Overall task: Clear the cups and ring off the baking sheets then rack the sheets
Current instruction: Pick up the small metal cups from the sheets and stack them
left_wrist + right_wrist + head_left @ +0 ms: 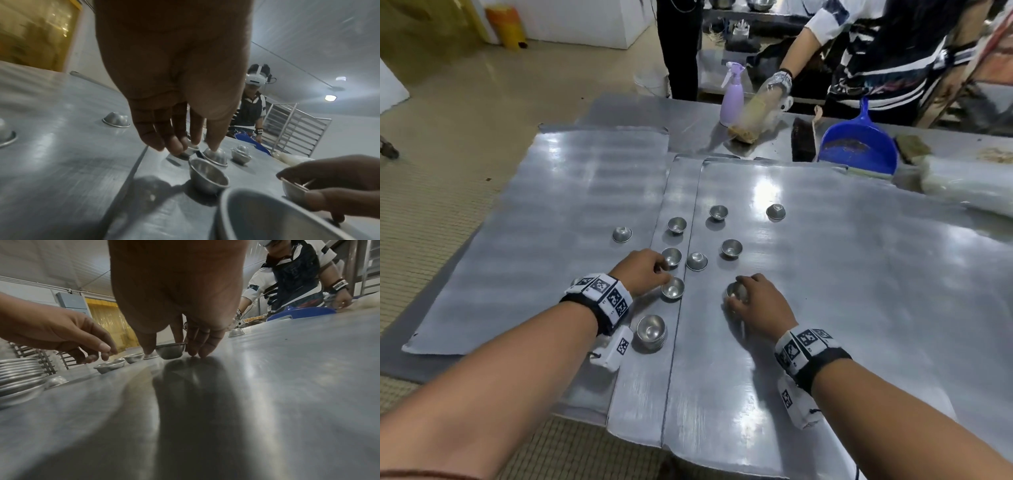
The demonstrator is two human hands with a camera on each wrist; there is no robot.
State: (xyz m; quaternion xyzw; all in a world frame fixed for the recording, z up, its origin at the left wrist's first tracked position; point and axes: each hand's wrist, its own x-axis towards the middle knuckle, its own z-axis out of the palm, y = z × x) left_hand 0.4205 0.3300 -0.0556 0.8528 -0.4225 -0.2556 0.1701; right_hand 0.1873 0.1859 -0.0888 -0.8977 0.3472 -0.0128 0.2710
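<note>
- right hand curled round one small metal cup, upright, low on the right baking sheet.
- left hand pinches an upright cup at the sheets' overlap; another cup sits just near of its fingertips.
- nested cup stack lies near-left of the right hand, closer to the left hand; likely drop point.

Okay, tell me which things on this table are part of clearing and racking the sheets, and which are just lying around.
Part of the job:
loose metal cups
stack of nested cups
cup gripped by the right hand
baking sheets
rack

Just lying about:
purple spray bottle
blue dustpan
brush
</note>
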